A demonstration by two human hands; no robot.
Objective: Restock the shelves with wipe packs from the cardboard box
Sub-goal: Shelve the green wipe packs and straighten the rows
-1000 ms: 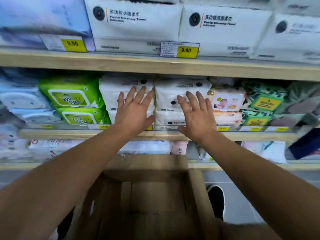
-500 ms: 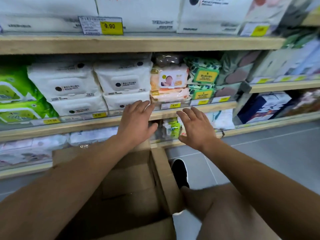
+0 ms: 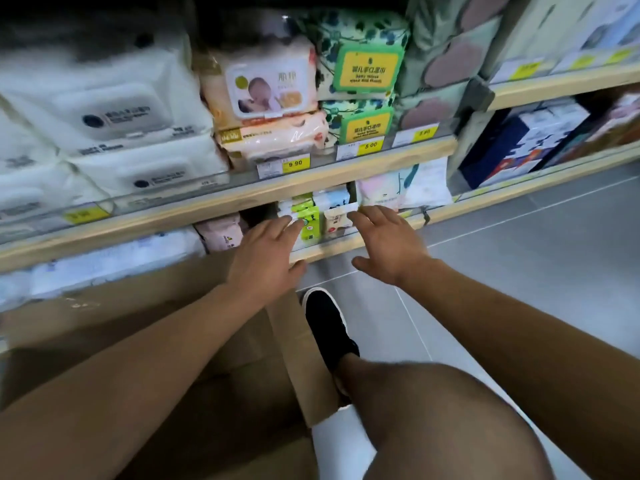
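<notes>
Head view: left hand and right hand reach, fingers spread and holding nothing, toward small wipe packs on the low shelf, above the cardboard box.

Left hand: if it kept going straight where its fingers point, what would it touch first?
Probably the small green wipe pack on the low shelf; the left hand already reaches its edge, though depth is unclear.

both hands have dropped from the white packs at 10 o'clock to the bottom shelf edge. the left hand now reaches, fingers spread, over the small green packs; the right hand hovers empty just at its 3 o'clock. the view has swung right, bringing floor and a black shoe in at 6 o'clock.
</notes>
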